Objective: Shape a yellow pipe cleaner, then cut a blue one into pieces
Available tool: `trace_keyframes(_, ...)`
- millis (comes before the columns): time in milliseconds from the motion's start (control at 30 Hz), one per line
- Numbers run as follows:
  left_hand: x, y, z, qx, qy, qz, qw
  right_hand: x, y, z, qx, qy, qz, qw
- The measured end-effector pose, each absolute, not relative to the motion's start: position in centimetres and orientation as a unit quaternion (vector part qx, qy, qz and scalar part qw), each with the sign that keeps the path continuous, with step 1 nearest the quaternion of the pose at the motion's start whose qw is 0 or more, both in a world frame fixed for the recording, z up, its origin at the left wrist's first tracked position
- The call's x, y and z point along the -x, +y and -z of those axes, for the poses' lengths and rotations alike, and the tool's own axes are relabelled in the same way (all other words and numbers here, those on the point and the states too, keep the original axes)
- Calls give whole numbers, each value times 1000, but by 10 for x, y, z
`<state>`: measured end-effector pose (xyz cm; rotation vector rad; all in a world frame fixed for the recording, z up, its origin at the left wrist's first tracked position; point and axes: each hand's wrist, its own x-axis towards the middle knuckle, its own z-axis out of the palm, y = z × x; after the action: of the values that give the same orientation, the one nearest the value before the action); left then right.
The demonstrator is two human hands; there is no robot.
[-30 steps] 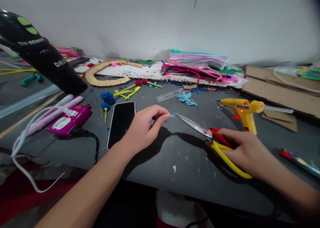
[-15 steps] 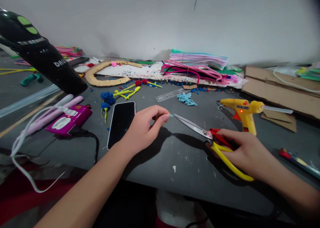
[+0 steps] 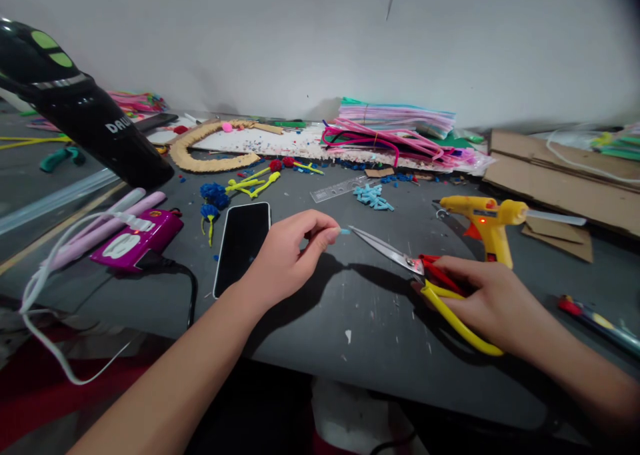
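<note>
My left hand (image 3: 287, 258) pinches a short light-blue pipe-cleaner piece (image 3: 345, 231) between thumb and fingertips, its tip poking out to the right. My right hand (image 3: 487, 302) grips the yellow and red handles of a pair of scissors (image 3: 400, 260). The steel blades point left and are nearly closed, and their tip sits just right of the blue piece. Both hands hover over the dark grey table (image 3: 370, 322).
A black phone (image 3: 243, 245) lies left of my left hand. A yellow glue gun (image 3: 487, 225) stands at the right, lit. Cut light-blue pieces (image 3: 373, 198), a clear ruler (image 3: 340, 190), a magenta device (image 3: 135, 242) with cables, pipe-cleaner flowers (image 3: 215, 198), cardboard (image 3: 550, 168) and a black appliance (image 3: 85, 118) surround the work area.
The scissors' tip came up to the blue piece half a second ago and has drawn back slightly to the right. My left hand has stayed still.
</note>
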<state>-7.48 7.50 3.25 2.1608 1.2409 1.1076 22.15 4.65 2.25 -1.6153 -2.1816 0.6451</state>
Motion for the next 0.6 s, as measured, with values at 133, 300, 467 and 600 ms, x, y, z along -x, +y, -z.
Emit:
trace_keyframes(133, 75, 74, -33, -774, 448, -399, 203, -220, 46, -23, 584, -754, -254, 162)
trace_keyframes(300, 74, 74, -34, -773, 449, -397, 207, -218, 43, -25, 575, -759, -256, 165)
trace_keyframes(467, 74, 74, -35, -776, 444, -394, 212, -218, 44, -27, 568, -773, -236, 157)
trace_keyframes(600, 74, 74, -35, -778, 444, -392, 212, -217, 45, -26, 564, -775, -239, 157)
